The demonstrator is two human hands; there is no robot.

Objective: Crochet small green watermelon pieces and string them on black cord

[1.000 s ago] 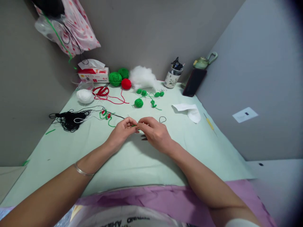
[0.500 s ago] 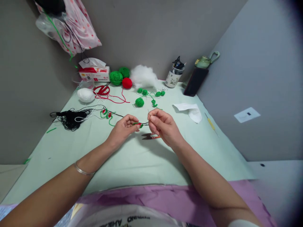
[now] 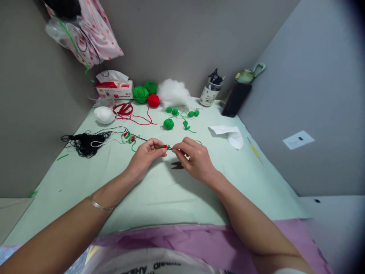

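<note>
My left hand [image 3: 145, 159] is closed, pinching a small red and green yarn piece [image 3: 163, 147] between thumb and fingertips. A black cord [image 3: 139, 137] runs from the left into that hand and comes out past the piece. On the right, my right hand [image 3: 196, 158] pinches the black cord close beside the piece; whether a needle is in its fingers is hidden. Thread snips [image 3: 177, 165] lie beneath the right hand, only their dark blades showing. Left of my hands, more red and green yarn pieces [image 3: 129, 137] lie by the cord, near a black yarn tangle [image 3: 88, 144].
At the back stand a tissue box [image 3: 115, 90], green yarn balls [image 3: 140, 94], a red ball [image 3: 153, 101], white stuffing [image 3: 173, 93], a pen cup [image 3: 210, 95] and a phone [image 3: 237, 99]. Red scissors [image 3: 124, 109], green pieces [image 3: 169, 124], a tissue [image 3: 228, 133] and a yellow-handled hook [image 3: 254, 149] lie around.
My right hand has turned palm down and its fingertips have come left, close to the yarn piece. The snips' orange handle is now covered. My left hand keeps its hold, barely moved.
</note>
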